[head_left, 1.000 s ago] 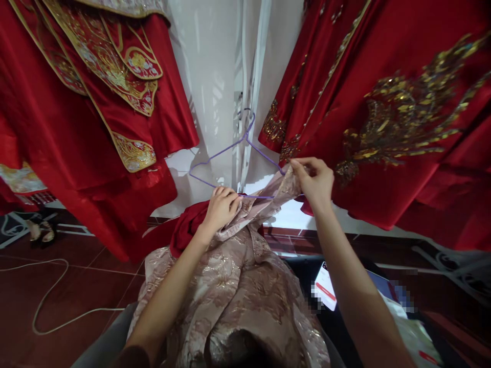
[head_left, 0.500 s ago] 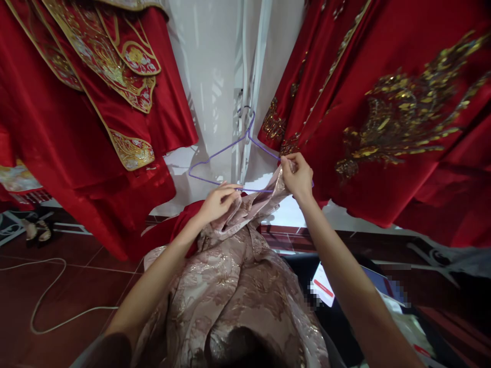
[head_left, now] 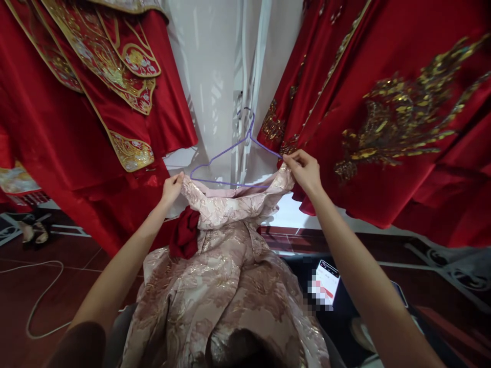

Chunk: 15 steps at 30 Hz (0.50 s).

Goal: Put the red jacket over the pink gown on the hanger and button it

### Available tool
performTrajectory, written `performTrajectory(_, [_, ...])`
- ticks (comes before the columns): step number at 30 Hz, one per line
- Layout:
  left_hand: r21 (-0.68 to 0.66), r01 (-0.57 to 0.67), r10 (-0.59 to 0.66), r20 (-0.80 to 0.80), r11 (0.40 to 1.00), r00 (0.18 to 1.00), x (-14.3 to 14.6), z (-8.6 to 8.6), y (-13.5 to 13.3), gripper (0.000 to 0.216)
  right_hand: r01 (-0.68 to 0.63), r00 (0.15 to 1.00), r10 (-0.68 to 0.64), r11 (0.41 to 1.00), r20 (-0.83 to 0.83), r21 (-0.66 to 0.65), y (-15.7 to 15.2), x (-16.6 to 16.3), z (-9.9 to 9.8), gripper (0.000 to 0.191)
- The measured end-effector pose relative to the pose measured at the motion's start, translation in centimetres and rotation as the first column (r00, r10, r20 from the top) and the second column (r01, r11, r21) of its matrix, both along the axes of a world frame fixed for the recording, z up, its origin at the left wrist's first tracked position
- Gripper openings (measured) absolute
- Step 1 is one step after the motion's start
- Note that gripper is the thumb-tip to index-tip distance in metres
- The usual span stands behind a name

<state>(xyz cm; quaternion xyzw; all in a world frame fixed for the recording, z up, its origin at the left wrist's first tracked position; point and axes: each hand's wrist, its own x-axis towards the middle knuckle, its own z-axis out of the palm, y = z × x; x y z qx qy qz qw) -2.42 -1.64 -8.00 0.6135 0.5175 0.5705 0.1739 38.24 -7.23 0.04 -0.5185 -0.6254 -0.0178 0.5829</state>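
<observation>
A pink and gold brocade dress [head_left: 226,286] hangs down in front of me, its neckline stretched wide just under a purple wire hanger [head_left: 230,153]. My left hand [head_left: 171,187] pinches the left end of the neckline below the hanger's left tip. My right hand [head_left: 304,170] grips the right end of the neckline against the hanger's right arm. The hanger's hook sits on a white frame [head_left: 251,76]. A red fabric piece [head_left: 186,237] dangles from the dress below my left hand.
Red gowns with gold embroidery hang close on the left [head_left: 84,102] and right [head_left: 383,112]. A white cable [head_left: 38,301] loops over the dark red tiled floor. A phone [head_left: 324,283] lies on a dark surface at lower right. Sandals [head_left: 34,231] sit at far left.
My left hand moved out to the left along the neckline, spreading the dress top wide under the hanger. My right hand stayed at the hanger's right arm.
</observation>
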Motion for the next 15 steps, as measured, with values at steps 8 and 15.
performTrajectory(8, [0.079,0.018,-0.012,-0.082,0.997,0.997,2.2,3.4,0.3,0.039,0.055,0.998,-0.055,0.999,0.023,0.004,-1.3,-0.8,0.6,0.026])
performTrajectory(15, [0.073,0.365,-0.31,-0.389,0.928,0.867,6.1,7.1,-1.3,0.043,0.058,0.998,-0.058,0.998,0.023,-0.022,-1.4,-0.7,0.4,0.027])
